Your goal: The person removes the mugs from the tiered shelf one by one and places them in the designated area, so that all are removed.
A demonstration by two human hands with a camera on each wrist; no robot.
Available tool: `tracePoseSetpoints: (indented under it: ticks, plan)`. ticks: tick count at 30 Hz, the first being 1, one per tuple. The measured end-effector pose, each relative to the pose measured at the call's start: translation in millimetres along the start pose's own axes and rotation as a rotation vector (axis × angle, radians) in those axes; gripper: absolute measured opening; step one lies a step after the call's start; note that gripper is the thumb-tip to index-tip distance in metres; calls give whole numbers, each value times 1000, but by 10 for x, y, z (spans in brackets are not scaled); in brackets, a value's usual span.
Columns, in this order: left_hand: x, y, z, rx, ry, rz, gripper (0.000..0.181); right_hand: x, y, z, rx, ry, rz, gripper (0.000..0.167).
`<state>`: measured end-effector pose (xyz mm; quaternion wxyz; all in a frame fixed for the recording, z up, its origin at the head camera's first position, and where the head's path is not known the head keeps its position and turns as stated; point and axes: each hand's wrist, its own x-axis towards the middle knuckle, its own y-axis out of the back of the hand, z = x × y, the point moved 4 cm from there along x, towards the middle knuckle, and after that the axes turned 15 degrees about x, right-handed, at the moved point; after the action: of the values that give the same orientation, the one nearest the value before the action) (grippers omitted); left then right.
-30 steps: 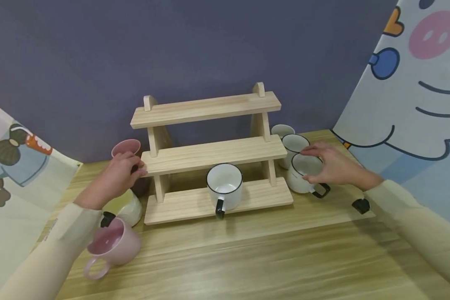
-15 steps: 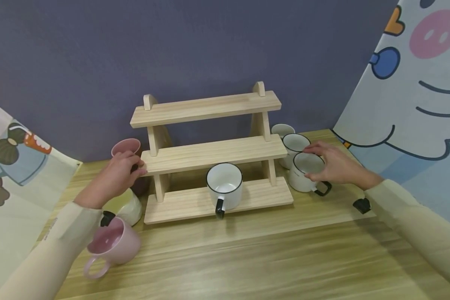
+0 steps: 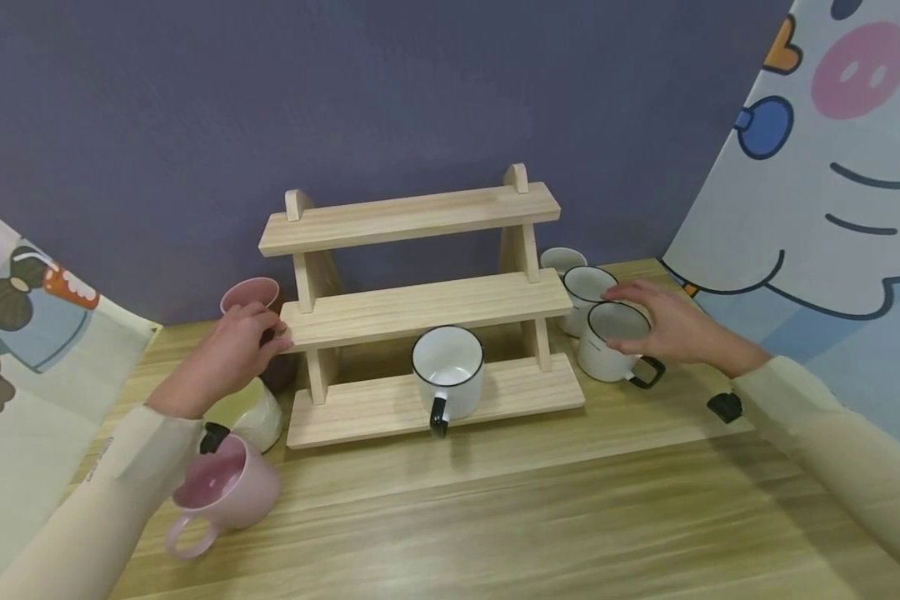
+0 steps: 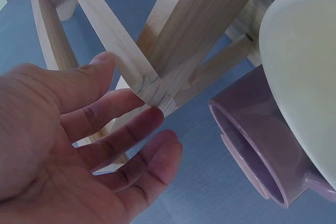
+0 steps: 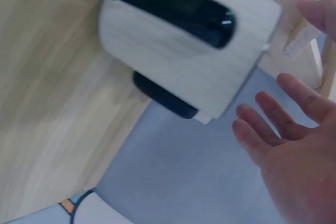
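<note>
My left hand (image 3: 243, 350) pinches the left end of the middle board of a three-tier wooden shelf (image 3: 420, 308); its thumb and index finger meet the board end in the left wrist view. At the shelf's right, my right hand (image 3: 671, 327) hovers with spread fingers around the rim of a white enamel mug (image 3: 603, 358) with a black rim and black handle. A gap shows between those fingers and the mug (image 5: 184, 30) in the right wrist view. A similar white mug (image 3: 457, 400) stands on the lowest board, its handle toward me.
Two more white cups stand behind the right mug, the nearer one a black-rimmed mug (image 3: 574, 317). Left of the shelf are a pink mug (image 3: 251, 492), a cream mug (image 3: 265, 417) and a mauve cup (image 3: 251, 292), partly hidden by my left arm. A dark wall (image 3: 420, 92) rises behind.
The right mug has shifted slightly right and back. My right thumb and fingers have spread and let go of its rim. The left hand keeps its place on the shelf.
</note>
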<state>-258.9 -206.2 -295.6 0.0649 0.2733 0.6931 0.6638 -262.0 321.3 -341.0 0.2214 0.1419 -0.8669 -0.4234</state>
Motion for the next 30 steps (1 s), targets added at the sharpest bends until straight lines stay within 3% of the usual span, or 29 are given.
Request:
tracePoseSetpoints:
  ticks: [7,12,16,25,30]
  plan:
    - [-15,-12,-8,5,6,-7,15,74,1,-319,17,32,4,56]
    - [-8,-11,-3,11,2,-7,15,159,-82,-628,73,146,19,45]
    - [-4,-4,6,14,5,-15,16,258,-206,-911,99,216,-12,43]
    - [-10,-8,25,4,26,-60,17,436,-456,-1297,152,255,-98,50]
    - [-17,10,23,4,25,-40,17,503,-595,-1422,151,206,-101,55]
